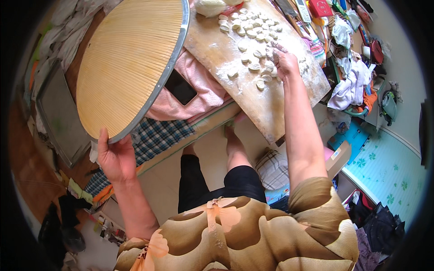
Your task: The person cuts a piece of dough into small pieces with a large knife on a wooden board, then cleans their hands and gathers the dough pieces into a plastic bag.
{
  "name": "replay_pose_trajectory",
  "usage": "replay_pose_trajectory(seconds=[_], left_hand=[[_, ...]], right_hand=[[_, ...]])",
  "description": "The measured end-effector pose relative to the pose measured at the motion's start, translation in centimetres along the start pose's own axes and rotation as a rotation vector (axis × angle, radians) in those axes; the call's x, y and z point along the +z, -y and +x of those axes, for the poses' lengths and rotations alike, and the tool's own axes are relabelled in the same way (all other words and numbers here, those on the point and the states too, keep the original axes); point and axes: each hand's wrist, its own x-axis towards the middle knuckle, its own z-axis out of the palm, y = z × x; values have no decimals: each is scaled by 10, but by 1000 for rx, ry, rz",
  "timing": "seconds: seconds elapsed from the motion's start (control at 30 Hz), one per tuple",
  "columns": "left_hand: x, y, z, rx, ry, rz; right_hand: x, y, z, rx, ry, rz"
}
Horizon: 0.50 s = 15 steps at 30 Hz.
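My left hand (118,156) grips the grey-banded rim of a large round reed tray (131,58) and holds it tilted up on the left. The thumb lies on the tray's face; the other fingers are partly behind the rim. On a floured wooden board (212,43) lie many small flattened pieces of dough (254,66), mostly toward its far side. My right hand (285,63) is over the board at the right edge of these pieces, its fingers bent together. What they hold, if anything, is hidden.
Under the board's left side lies a pink towel (205,83) with a black phone (181,87). A bag of dough (210,7) sits at the board's far edge. A grey rectangular tray (61,113) lies far left. Cluttered household things and a white cloth (351,83) crowd the right.
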Motion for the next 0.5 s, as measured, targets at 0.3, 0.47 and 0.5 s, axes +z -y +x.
replay_pose_trajectory(seconds=[0.3, 0.47, 0.5], left_hand=[[-28, 3, 9, -51, -33, -98], [-45, -14, 21, -74, 22, -278], [-44, -19, 22, -42, -16, -277]], right_hand=[[-33, -22, 2, -4, -165, -107], [-42, -21, -16, 83, -94, 141], [-42, -22, -18, 76, -90, 140]])
